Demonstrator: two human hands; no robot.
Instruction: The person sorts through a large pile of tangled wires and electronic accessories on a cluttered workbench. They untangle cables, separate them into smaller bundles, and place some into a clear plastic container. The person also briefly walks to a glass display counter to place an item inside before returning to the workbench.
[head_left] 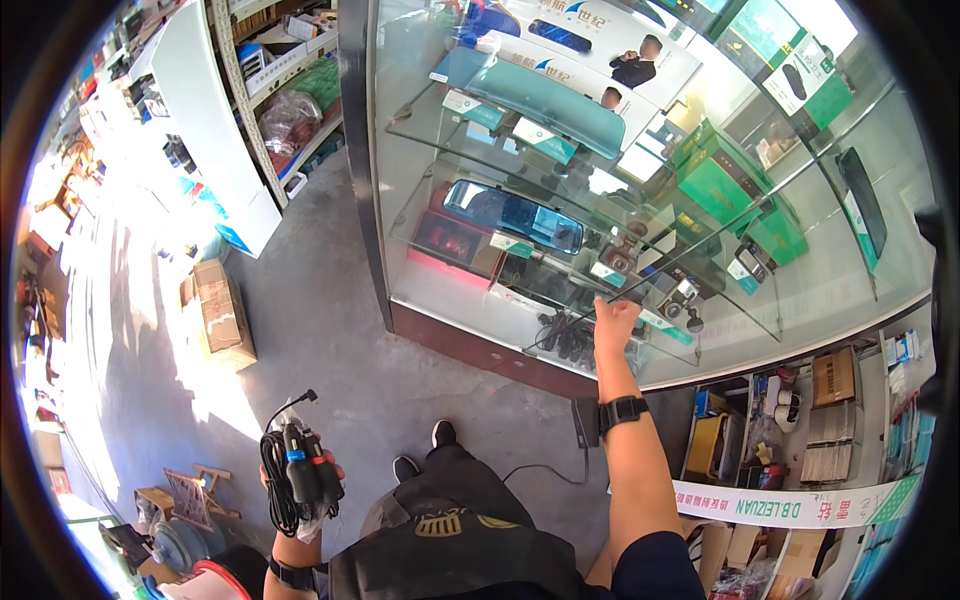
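Nearest is the black cloth (430, 550) down the person's front, dull and wrinkly with a yellow print, just short of the glass case (455, 345). Off left of the case, the left hand (334, 466) has its fingers wrapped round a bundle (305, 485): coiled rubbery black wire, stubby plugs (one with a blue ring, another with a red one), crinkly clear plastic over parts of it.

The right hand (615, 325) is at the case's near side, fingers curled in. Can't tell if they're pinching a thin wire there. That wrist has a black strap (627, 411) with a boxy unit (585, 422) beside it.

Right by that hand, low in the case, there's a tangle of black wires (572, 345) on the smooth white bottom. Further in, on clear shelves: little chunky cameras (685, 290), a long glossy mirror (510, 214) with rounded corners, and crisp-edged green boxes (720, 175).

Floor (320, 300) is grey, concrete-looking, with harsh sun patches left of the case. Cardboard and cartons crowd the shelves (870, 425) right of the case's near edge. A taped cardboard box (225, 315) sits left of the case, and a metal rack (240, 100) stands past its left end.
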